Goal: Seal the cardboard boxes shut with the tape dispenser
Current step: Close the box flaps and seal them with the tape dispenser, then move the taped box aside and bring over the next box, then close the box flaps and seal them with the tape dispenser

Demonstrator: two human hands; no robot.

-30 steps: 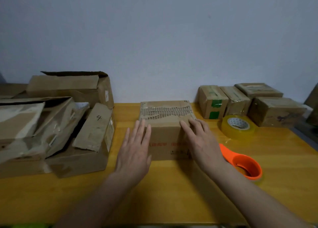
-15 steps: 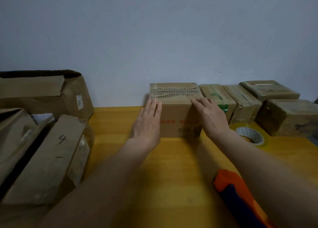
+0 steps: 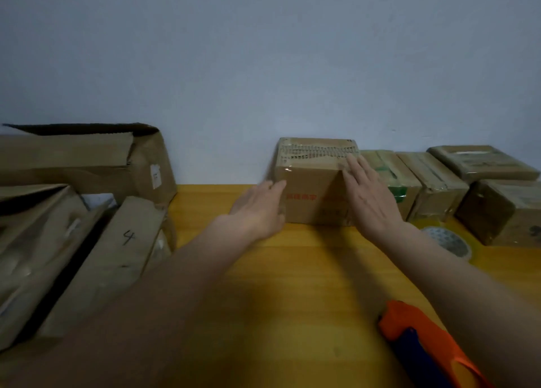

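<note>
Two flat hands, left hand (image 3: 260,212), right hand (image 3: 370,194), fingers straight, flank taped brown box (image 3: 313,194), top torn.

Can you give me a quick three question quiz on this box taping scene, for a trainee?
1. True or false: the right hand is holding the tape dispenser.
2. Multiple choice: the box with red print stands A) against the wall, B) at the table's near edge, C) on top of another box.
3. Fill in: the box at the left with the loose flap has the handwritten number ___ on it.

Key
1. False: it lies flat on the box's right side, and the left hand is at its left side. The dispenser lies on the table.
2. A
3. 4
</note>
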